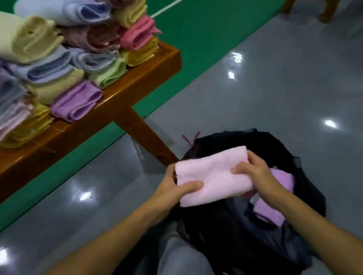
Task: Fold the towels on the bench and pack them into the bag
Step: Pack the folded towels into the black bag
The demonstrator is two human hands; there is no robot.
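Left hand (pixel 173 188) clamped on the near end of a folded pink towel (pixel 213 175), thumb on top and fingers curled beneath; right hand (pixel 257 174) pinching the far end, fingers wrapped over the top edge. Directly under both sets of fingers, an open black bag (pixel 242 238) on the grey floor (pixel 304 86), with lilac towels (pixel 270 211) already inside, just past the right fingertips. Well off to the left of the fingers, a wooden bench (pixel 136 86) bearing a stack of folded towels (pixel 52 53) in pink, blue, yellow, green and purple.
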